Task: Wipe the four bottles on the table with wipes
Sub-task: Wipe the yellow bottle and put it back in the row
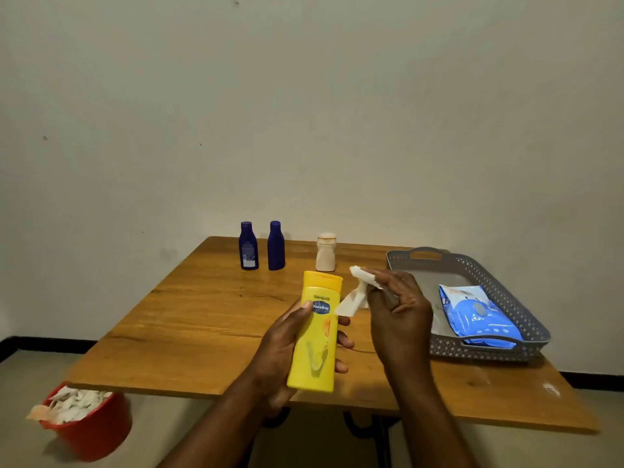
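Your left hand [287, 349] grips the yellow bottle [317, 332]; your right hand [398, 309] pinches a wipe [354, 298] loosely, so it may drop.

The yellow bottle [315, 336] wrapped by the left-hand fingers [342, 342] looks like smooth, glossy plastic with a printed label. The wipe [354, 295] pinched in the right-hand fingers [378, 282] is soft, matt, crumpled cloth-like paper. Beneath the fingers, the counter [189, 319] is grained wood with a slight sheen. Right of them, a matt perforated plastic basket [506, 298] holds a shiny film wipes pack [479, 315]
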